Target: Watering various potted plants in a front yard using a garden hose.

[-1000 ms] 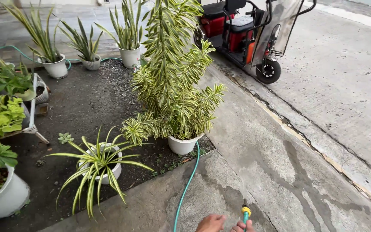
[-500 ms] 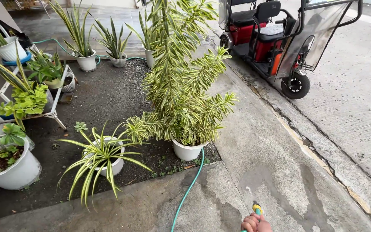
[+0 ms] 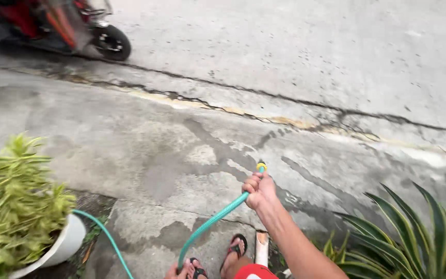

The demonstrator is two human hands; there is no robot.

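Observation:
My right hand (image 3: 258,190) is stretched out in front of me and grips a green garden hose (image 3: 218,217) just behind its yellow nozzle (image 3: 260,166). The nozzle points away from me over wet, patchy concrete (image 3: 192,150). From the hand the hose runs down to the bottom edge, then curves left behind a white pot (image 3: 67,243). My feet in dark sandals (image 3: 236,249) show at the bottom, next to the hose. My left hand does not show.
A bushy striped green-and-yellow plant (image 3: 11,206) fills the white pot at lower left. Long stiff green leaves (image 3: 419,232) rise at lower right. A red vehicle's wheel (image 3: 110,42) stands at top left beyond a cracked seam (image 3: 285,121) in the pavement.
The view has swung right, away from the bed of potted plants and toward the open pavement. My right arm has reached further out with the hose nozzle.

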